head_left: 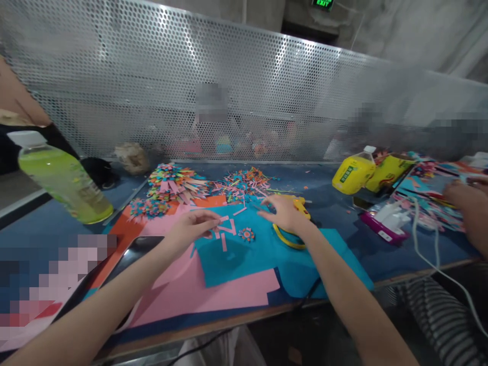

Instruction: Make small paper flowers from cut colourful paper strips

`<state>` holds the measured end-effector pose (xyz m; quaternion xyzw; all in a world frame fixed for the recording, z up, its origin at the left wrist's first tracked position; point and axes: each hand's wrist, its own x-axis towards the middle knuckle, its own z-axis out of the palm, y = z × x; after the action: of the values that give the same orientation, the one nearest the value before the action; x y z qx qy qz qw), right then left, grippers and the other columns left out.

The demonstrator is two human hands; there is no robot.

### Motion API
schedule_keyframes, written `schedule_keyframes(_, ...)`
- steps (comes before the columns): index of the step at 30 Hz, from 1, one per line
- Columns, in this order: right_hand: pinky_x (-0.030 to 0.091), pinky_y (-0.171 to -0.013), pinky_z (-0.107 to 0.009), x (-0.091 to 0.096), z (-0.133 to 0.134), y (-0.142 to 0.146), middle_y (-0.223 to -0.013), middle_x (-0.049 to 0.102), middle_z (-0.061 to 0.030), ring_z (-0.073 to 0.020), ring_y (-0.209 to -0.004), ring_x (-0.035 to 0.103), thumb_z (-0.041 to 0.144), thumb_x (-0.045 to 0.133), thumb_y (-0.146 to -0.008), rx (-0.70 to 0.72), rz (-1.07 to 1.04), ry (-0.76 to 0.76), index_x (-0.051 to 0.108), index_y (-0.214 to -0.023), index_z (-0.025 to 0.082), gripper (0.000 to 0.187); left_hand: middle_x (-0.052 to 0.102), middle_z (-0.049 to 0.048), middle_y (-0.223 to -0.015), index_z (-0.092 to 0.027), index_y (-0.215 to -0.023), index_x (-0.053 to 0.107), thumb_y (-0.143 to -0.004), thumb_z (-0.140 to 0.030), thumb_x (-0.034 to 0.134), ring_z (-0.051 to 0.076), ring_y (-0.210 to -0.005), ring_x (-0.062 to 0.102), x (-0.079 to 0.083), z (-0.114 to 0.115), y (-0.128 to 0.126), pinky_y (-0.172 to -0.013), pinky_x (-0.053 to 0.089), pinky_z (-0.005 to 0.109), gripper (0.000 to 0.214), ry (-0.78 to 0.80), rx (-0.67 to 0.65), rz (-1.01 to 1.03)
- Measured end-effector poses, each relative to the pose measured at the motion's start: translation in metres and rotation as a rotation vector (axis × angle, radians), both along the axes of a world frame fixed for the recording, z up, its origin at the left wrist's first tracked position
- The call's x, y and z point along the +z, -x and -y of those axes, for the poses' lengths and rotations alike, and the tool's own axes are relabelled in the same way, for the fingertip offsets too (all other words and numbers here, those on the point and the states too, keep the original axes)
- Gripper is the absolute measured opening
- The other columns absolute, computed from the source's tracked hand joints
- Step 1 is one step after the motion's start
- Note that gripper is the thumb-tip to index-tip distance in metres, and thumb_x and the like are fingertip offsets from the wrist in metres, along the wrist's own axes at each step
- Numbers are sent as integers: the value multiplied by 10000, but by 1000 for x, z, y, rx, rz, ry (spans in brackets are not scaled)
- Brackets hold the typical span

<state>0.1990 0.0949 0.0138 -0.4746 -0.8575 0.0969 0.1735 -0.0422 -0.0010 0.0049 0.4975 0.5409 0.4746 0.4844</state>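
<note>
My left hand [196, 223] is closed in a pinch at the end of a pink paper strip [224, 219], above a blue sheet [224, 267]. More short pink strips [224, 242] lie just by its fingertips. Between my two hands sits a small round paper flower [247, 234] with an orange centre and multicoloured petals. My right hand [284, 211] hovers over the blue sheet, thumb and fingers curved and apart, with nothing clear between them. Beside and partly behind it is a yellow tool [302, 207], and a yellow loop [286, 240] shows below the wrist.
Pink sheets [244, 295] lie under the blue paper. Behind are a paper-strip pile [173, 183] and loose scraps [247, 183]. A green drink bottle [63, 178] stands left, a yellow bottle [353, 173] right. A tissue pack [385, 223] lies near a co-worker's hand [467, 201]. A perforated metal screen [244, 91] rises behind.
</note>
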Motion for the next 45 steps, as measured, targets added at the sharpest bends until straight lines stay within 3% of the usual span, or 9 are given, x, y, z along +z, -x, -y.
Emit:
schedule_keyframes(1,334,-854,-420,-1,7,7,-1008,595,-75,-257,-987,505,482,569,-708,145,21,44,587,-945,218,355,628,31,-711,-151,-763,639,-611,-380,673,116,-603,573,1,0,0,-557,458,223,277,-1,-2,-16)
schedule_keyframes(3,332,-848,-422,-4,18,16,-963,611,-45,-250,-964,515,471,596,-690,255,57,88,599,-891,232,312,632,33,-713,-151,-766,645,-616,-394,661,117,-603,571,2,1,-1,-565,455,228,285,-10,-4,-47)
schedule_keyframes(9,399,-776,-358,-13,22,21,-885,604,-26,-206,-886,546,355,663,-647,338,-46,224,562,-824,210,250,618,23,-701,-153,-809,643,-634,-377,650,108,-583,545,4,2,-2,-540,437,217,285,-38,-6,-84)
schedule_keyframes(15,476,-698,-298,-14,22,22,-757,568,22,-148,-769,610,262,643,-674,482,-567,724,411,-841,201,292,639,22,-735,-154,-791,635,-637,-343,656,93,-557,532,0,1,-1,-533,438,211,245,-94,-12,-81)
schedule_keyframes(17,487,-707,-306,-13,22,24,-749,557,33,-146,-766,619,251,675,-643,496,-731,814,396,-843,203,346,655,37,-778,-153,-795,633,-648,-341,647,101,-581,552,-1,0,-1,-550,450,217,239,-103,-11,-69)
schedule_keyframes(23,481,-622,-251,-12,22,33,-720,591,24,-132,-700,625,230,722,-590,407,-850,841,401,-794,193,382,675,62,-782,-138,-749,618,-651,-336,649,163,-716,633,0,1,-7,-534,455,215,223,-72,-26,36)
schedule_keyframes(29,464,-545,-226,-17,23,40,-666,588,36,-117,-635,613,204,744,-569,427,-925,889,413,-778,185,392,676,67,-748,-123,-781,614,-667,-319,644,185,-742,647,0,3,-13,-515,445,212,229,-84,-54,82)
schedule_keyframes(37,473,-552,-217,-13,28,44,-688,578,47,-94,-621,608,179,759,-539,408,-928,912,412,-751,181,406,669,33,-657,-129,-772,615,-654,-305,657,129,-595,620,2,5,-18,-480,436,205,216,-29,-83,108)
schedule_keyframes(45,484,-568,-228,-14,27,43,-675,558,52,-109,-652,618,167,752,-547,419,-931,890,417,-749,181,391,668,42,-680,-131,-826,603,-684,-308,635,135,-609,622,-1,6,-16,-483,420,207,229,-70,-119,66)
